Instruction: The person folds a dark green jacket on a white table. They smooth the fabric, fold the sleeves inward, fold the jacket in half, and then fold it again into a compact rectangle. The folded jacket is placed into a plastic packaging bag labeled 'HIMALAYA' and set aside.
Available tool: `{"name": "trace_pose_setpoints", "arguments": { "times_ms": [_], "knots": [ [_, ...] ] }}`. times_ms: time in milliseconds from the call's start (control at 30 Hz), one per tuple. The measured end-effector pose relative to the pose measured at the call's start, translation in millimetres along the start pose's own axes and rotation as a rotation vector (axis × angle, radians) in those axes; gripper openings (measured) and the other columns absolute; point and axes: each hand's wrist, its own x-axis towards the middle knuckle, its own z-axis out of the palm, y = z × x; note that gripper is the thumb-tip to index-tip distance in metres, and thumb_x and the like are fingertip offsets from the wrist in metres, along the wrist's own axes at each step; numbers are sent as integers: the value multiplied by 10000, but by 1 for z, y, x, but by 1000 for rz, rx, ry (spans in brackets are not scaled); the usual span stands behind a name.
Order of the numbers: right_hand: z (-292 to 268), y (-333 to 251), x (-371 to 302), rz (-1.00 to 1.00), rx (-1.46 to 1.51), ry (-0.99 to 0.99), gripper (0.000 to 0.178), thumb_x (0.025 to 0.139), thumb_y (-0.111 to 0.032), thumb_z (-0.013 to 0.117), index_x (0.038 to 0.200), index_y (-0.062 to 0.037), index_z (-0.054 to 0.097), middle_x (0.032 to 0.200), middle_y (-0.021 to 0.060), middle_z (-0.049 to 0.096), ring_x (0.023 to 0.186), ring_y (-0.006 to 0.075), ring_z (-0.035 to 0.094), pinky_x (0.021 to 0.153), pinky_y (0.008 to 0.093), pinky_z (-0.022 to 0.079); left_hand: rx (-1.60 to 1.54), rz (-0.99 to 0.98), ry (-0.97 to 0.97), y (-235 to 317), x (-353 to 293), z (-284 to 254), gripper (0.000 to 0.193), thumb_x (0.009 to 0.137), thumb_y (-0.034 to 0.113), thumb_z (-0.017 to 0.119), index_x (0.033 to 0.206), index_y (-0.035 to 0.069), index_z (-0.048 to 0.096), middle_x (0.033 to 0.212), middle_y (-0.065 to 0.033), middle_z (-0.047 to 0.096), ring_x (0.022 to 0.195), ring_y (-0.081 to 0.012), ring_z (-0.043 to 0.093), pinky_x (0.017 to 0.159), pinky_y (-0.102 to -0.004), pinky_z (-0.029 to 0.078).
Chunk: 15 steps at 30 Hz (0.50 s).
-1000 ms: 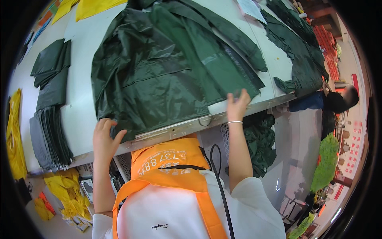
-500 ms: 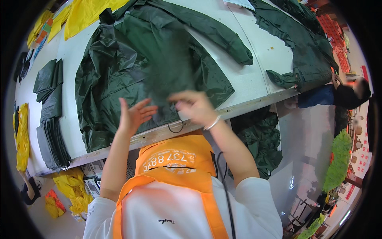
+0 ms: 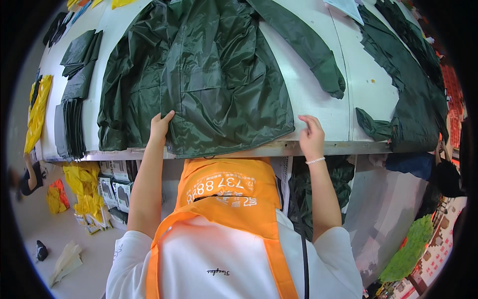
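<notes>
A dark green raincoat [image 3: 224,84] lies spread on the white table, front up, its hem along the near edge. One sleeve stretches out to the right; the other lies folded down the left side. My left hand [image 3: 160,128] is closed on the coat's front near the hem, thumb and fingers pinched on the fabric. Just off the right corner of the hem, my right hand [image 3: 312,139] hovers with loosely bent fingers, holding nothing and apart from the coat.
Folded dark green garments [image 3: 72,127] are stacked at the table's left. More green garments [image 3: 398,84] lie on the right, beside white paper [image 3: 344,9]. Beneath the table edge are yellow garments [image 3: 82,187] and a green heap [image 3: 323,184]. Other people stand at both sides.
The coat's blurred front panel now lies flat across the body. My left hand has taken hold of the front near the hem; my right hand has moved right, away from the fabric.
</notes>
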Motion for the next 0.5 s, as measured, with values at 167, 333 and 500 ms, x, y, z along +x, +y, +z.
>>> {"name": "trace_pose_setpoints", "arguments": {
  "times_ms": [167, 333, 500],
  "knots": [
    [-10, -8, -27, -42, 78, -74, 296, 749, 34, 630, 1030, -60, 639, 1074, 63, 586, 781, 153, 579, 623, 238, 465, 893, 798, 626, 8, -18, 38, 467, 747, 92, 684, 1185, 20, 538, 1129, -177, 578, 1068, -304, 528, 912, -370, 412],
    [7, 15, -17, -108, -101, -24, 196, 785, -21, 652, 977, -59, 639, 936, 52, 606, 717, 214, 595, 624, 279, 489, 629, 1000, -86, 46, -86, 147, 436, 721, 114, 693, 1129, 44, 558, 1137, -142, 572, 1079, -317, 521, 922, -383, 416],
    [7, 15, -12, 98, 147, -48, 82, 822, 0, 613, 903, -5, 616, 845, 53, 620, 683, 148, 582, 651, 240, 471, 839, 1287, -644, 7, -121, 238, 521, 679, 150, 699, 1156, 9, 545, 1175, -150, 561, 1103, -323, 521, 933, -405, 426]
  ]
}}
